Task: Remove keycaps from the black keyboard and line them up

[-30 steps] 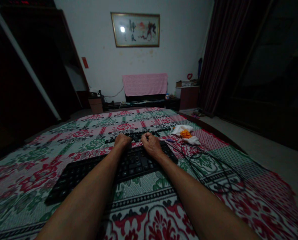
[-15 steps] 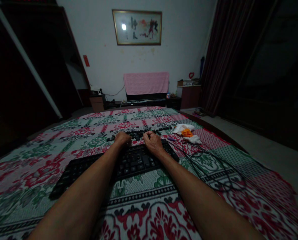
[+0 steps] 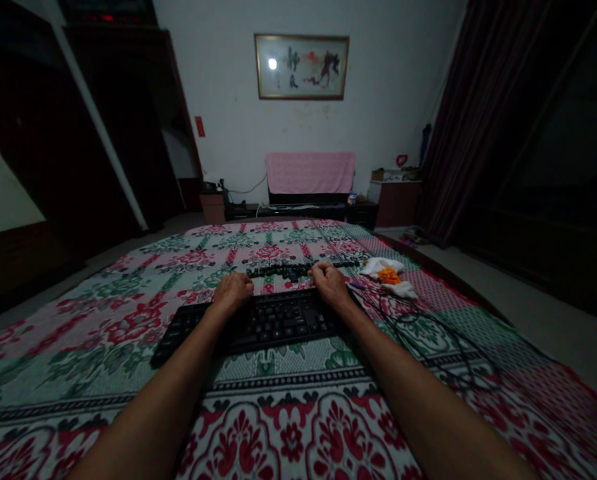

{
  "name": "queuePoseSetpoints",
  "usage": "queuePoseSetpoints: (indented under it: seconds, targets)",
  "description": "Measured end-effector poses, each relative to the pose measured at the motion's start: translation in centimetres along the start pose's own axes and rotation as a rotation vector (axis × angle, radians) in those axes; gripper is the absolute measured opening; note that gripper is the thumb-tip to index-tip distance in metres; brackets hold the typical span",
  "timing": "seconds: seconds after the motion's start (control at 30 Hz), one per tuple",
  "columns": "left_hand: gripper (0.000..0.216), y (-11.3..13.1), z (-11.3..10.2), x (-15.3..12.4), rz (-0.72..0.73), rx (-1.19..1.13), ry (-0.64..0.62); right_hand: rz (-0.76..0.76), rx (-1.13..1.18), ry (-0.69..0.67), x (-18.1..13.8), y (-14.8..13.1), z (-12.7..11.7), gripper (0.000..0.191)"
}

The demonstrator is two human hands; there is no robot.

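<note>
A black keyboard (image 3: pixel 273 323) lies on a bed with a red, green and white flowered cover (image 3: pixel 288 420). My left hand (image 3: pixel 234 291) rests at the keyboard's far edge with its fingers curled under. My right hand (image 3: pixel 331 283) sits at the far right corner of the keyboard, fingers bent and closed over something small and dark. Just beyond both hands lies a row of loose black keycaps (image 3: pixel 293 270) on the cover. What the fingers pinch is hidden in the dim light.
A black cable (image 3: pixel 428 340) loops over the cover to the right of the keyboard. A white and orange cloth (image 3: pixel 389 275) lies past my right hand. Beyond the bed stand a low cabinet with a pink cloth (image 3: pixel 311 172), a framed picture (image 3: pixel 301 67) and dark curtains (image 3: pixel 458 120).
The view has swung, so the keyboard sits squarer in front of me. My hands have drawn apart, the right one moving out to the keyboard's far right corner.
</note>
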State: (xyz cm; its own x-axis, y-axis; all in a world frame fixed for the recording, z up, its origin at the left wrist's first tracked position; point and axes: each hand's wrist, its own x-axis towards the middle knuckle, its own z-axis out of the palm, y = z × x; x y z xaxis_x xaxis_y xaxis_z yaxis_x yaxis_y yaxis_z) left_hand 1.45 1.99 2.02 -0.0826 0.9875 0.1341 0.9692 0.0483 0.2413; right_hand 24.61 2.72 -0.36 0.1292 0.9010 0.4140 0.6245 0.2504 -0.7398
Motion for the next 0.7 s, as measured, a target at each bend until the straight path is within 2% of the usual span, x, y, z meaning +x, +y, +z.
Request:
queuePoseSetpoints:
  seconds: [0.17,0.33,0.53,0.7]
  targets:
    - [0.034,-1.8,0.7,-0.8,0.008,-0.005,-0.03,-0.144,-0.178,-0.041,1.0,-0.2,0.9,0.025]
    - [0.036,-2.8,1.7,-0.9,0.053,-0.029,-0.014,-0.291,-0.541,-0.217,3.3,-1.8,2.4,0.026]
    - [0.034,-3.1,1.9,-0.7,0.037,-0.073,-0.016,-0.224,-0.743,-0.331,4.8,-2.8,4.7,0.026]
    - [0.034,-3.1,1.9,-0.7,0.035,-0.09,-0.025,-0.193,-0.805,-0.334,5.1,-2.4,5.9,0.029]
